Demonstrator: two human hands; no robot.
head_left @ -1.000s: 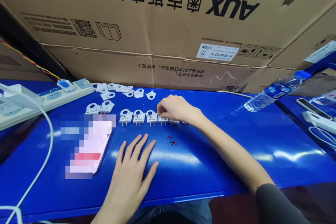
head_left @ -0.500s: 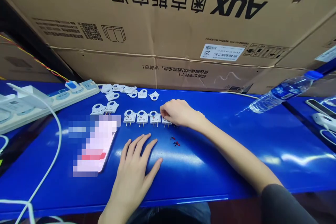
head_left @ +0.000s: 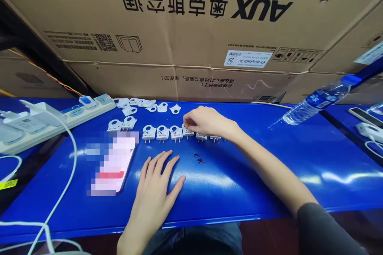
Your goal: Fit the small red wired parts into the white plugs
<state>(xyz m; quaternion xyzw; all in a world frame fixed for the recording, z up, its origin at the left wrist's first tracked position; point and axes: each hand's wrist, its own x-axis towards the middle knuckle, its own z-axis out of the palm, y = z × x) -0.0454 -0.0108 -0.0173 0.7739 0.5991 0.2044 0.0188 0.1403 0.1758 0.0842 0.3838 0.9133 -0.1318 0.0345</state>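
A row of white two-pin plug housings, each with a ring-shaped top, lies across the blue table with the pins toward me. My right hand reaches over the row, thumb and fingers pinched together at the fourth housing from the left. Whatever is between those fingertips is hidden. A few small red parts with dark ends lie on the table in front of the row. Palm down and fingers spread, my left hand rests on the table, holding nothing.
More white housings lie at the back left, beyond a blurred-out phone. A power strip with plugs and white cables occupies the left side. A large cardboard box stands behind; a water bottle lies at right.
My right hand has shifted slightly away from me, uncovering more housings on the right. The fourth housing sits a little farther back. My left hand stays spread on the table.
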